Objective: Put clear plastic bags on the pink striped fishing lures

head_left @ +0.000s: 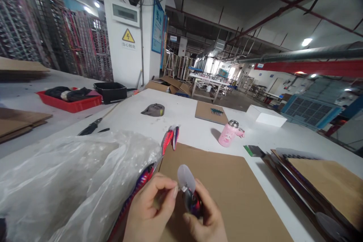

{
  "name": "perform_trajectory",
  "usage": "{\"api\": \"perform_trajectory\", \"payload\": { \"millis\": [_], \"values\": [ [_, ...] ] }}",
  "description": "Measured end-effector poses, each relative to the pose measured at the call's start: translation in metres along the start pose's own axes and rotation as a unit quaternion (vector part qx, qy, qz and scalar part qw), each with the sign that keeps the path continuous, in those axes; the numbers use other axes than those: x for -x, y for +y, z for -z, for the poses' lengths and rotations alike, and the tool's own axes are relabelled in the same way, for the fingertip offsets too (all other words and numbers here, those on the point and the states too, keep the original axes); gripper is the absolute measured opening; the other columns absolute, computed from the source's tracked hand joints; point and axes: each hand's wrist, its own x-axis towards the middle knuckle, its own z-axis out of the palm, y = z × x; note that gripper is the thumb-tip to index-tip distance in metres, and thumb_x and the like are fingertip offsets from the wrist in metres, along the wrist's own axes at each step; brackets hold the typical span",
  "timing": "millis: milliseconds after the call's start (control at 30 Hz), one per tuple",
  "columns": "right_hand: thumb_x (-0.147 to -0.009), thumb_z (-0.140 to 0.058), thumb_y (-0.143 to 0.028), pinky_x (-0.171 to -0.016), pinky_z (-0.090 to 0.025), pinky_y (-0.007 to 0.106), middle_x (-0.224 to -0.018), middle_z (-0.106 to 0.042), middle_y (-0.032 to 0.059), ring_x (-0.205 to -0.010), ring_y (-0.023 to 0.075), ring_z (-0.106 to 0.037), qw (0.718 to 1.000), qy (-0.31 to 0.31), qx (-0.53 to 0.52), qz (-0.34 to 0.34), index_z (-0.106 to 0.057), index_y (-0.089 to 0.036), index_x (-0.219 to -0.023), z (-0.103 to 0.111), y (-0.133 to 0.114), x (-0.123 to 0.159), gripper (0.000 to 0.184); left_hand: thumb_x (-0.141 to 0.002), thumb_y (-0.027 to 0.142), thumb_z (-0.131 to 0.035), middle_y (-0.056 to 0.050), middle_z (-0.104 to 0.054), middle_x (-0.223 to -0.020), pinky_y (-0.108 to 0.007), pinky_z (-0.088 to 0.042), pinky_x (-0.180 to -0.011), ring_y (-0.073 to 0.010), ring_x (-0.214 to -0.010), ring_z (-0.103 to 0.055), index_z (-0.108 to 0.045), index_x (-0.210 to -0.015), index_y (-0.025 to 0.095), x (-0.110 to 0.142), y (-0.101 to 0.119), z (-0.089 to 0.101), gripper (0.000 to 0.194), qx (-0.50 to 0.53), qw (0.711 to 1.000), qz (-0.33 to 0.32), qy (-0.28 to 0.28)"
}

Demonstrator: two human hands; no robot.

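Above a brown cardboard sheet [227, 181], my right hand [208, 215] is wrapped round a dark, red and purple fishing lure [189, 201]. Its clear rounded lip [185, 177] points up and away from me. My left hand [154, 206] pinches with thumb and forefinger at the base of the lip; whatever is between those fingertips is too small to make out. Beyond the hands, two red and purple lures [170, 139] lie at the cardboard's far left corner. More striped lures [138, 185] show beside my left wrist, partly under a clear plastic bag [85, 181].
A pink bottle [227, 134] stands past the cardboard, near a white box [266, 116] and a small board [208, 115] bearing green lures. Stacked trays with cardboard [329, 177] fill the right. At left are a cutter-like tool [90, 126], a red tray [70, 104] and a black bin [112, 92].
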Motion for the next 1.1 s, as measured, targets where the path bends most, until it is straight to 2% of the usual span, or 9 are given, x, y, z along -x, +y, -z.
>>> {"api": "perform_trajectory", "payload": {
  "millis": [167, 300, 467, 733, 933, 1100],
  "values": [
    [-0.062, -0.074, -0.017, -0.107, -0.042, 0.029, -0.13, -0.067, -0.0011, -0.127, 0.0236, -0.056, 1.0, 0.009, 0.026, 0.014, -0.068, -0.036, -0.119, -0.0026, -0.0014, 0.0011, 0.061, -0.084, 0.017, -0.058, 0.006, -0.065, -0.071, -0.016, -0.051, -0.063, -0.0102, -0.065, -0.066, -0.063, -0.078, 0.025, 0.0012, -0.0018, 0.0004, 0.011, -0.008, 0.999, 0.031, -0.003],
    [-0.058, -0.07, -0.007, -0.105, -0.044, 0.027, -0.128, -0.068, -0.0022, -0.124, 0.0223, -0.058, 0.998, 0.03, 0.051, 0.026, -0.068, -0.036, -0.119, -0.0047, -0.0013, 0.0025, 0.067, -0.084, 0.018, -0.058, 0.005, -0.065, -0.071, -0.018, -0.052, -0.063, -0.0111, -0.065, -0.066, -0.062, -0.078, 0.024, 0.0032, -0.0041, 0.0004, 0.01, -0.005, 0.999, 0.028, -0.024],
    [-0.06, -0.069, -0.006, -0.104, -0.048, 0.03, -0.125, -0.069, 0.0, -0.12, 0.0235, -0.062, 0.992, 0.062, 0.089, 0.068, -0.07, -0.032, -0.118, -0.0088, -0.0016, 0.0027, 0.063, -0.084, 0.018, -0.058, 0.004, -0.065, -0.071, -0.018, -0.052, -0.061, -0.0116, -0.064, -0.067, -0.063, -0.078, 0.023, 0.0033, -0.0016, 0.0001, 0.009, -0.004, 0.999, 0.027, -0.025],
    [-0.061, -0.071, -0.007, -0.103, -0.05, 0.033, -0.125, -0.069, 0.001, -0.119, 0.0274, -0.063, 0.989, 0.066, 0.117, 0.064, -0.071, -0.03, -0.117, -0.0092, -0.0016, 0.0024, 0.06, -0.084, 0.019, -0.059, 0.004, -0.064, -0.07, -0.019, -0.052, -0.062, -0.0123, -0.064, -0.066, -0.063, -0.076, 0.024, 0.0026, -0.0026, 0.0, 0.009, -0.024, 0.999, 0.032, -0.018],
    [-0.064, -0.069, -0.007, -0.104, -0.049, 0.03, -0.125, -0.069, -0.0013, -0.119, 0.0254, -0.063, 0.984, 0.055, 0.134, 0.102, -0.069, -0.033, -0.119, -0.0099, -0.0027, 0.0022, 0.061, -0.085, 0.019, -0.057, 0.004, -0.063, -0.07, -0.019, -0.052, -0.063, -0.0119, -0.063, -0.066, -0.062, -0.077, 0.024, 0.0033, -0.0021, 0.0005, 0.01, -0.014, 0.998, 0.045, -0.032],
    [-0.062, -0.07, -0.006, -0.102, -0.05, 0.029, -0.125, -0.069, -0.0005, -0.119, 0.0257, -0.063, 0.987, 0.053, 0.124, 0.088, -0.07, -0.032, -0.118, -0.0095, -0.0048, 0.0013, 0.062, -0.083, 0.02, -0.06, 0.004, -0.064, -0.07, -0.019, -0.052, -0.065, -0.0125, -0.066, -0.066, -0.064, -0.076, 0.024, 0.0019, -0.003, 0.0003, 0.008, -0.018, 0.998, 0.055, -0.01]
  ]
}}
